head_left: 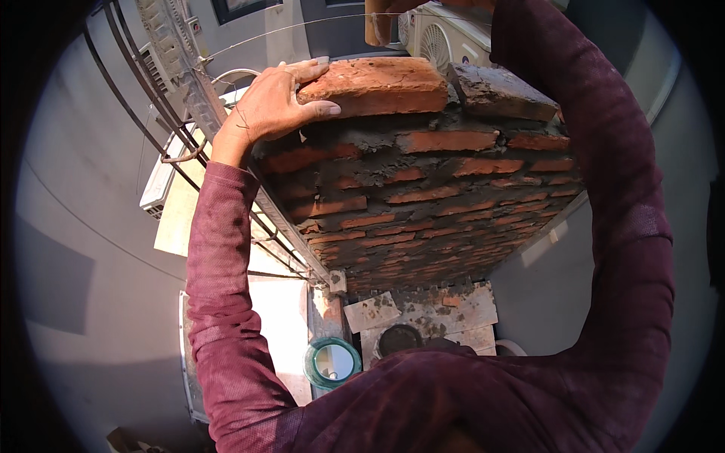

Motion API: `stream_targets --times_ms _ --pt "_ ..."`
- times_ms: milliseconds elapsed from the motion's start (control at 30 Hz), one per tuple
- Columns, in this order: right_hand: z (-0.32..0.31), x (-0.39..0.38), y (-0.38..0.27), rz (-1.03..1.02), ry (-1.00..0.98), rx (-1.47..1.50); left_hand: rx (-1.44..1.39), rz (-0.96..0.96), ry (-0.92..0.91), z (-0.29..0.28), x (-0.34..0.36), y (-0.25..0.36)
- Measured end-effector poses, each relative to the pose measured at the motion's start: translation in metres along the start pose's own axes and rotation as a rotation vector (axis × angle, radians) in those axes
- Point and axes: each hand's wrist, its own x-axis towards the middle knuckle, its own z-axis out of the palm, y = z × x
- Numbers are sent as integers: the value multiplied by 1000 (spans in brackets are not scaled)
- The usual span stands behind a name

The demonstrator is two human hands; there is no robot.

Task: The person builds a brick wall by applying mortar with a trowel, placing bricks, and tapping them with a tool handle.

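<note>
My left hand (276, 102) rests on the left end of an orange brick (385, 87) atop the brick wall (445, 204), fingers over its top and thumb along its face. A paler, rough brick (502, 94) lies to its right, with dark mortar between and below. My right hand (396, 15) is raised beyond the wall at the top edge, mostly cut off, its fingers closed around a tan thing I cannot make out. A thin line (294, 26) runs across above the bricks, from a metal upright (174, 68) at the left.
Steel bars (136, 121) and a pale board (177, 230) stand left of the wall. Air-conditioner units (453, 38) are behind it. Below lie stained boards (472, 317), a dark bucket (400, 340) and a green-rimmed round container (332, 359). Grey walls (68, 226) enclose the sides.
</note>
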Motion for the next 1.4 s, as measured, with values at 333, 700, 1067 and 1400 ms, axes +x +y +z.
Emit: stream_targets --times_ms 333,700,1067,1400 --pt "8 8 13 47 -274 -68 26 -53 218 24 -19 11" --pt "15 -4 12 -22 -347 50 107 -169 362 37 -31 24" --pt "34 0 1 -51 -361 -13 120 -231 428 43 -37 32" --pt "32 8 -55 -195 -54 -103 135 -151 801 68 -52 33"
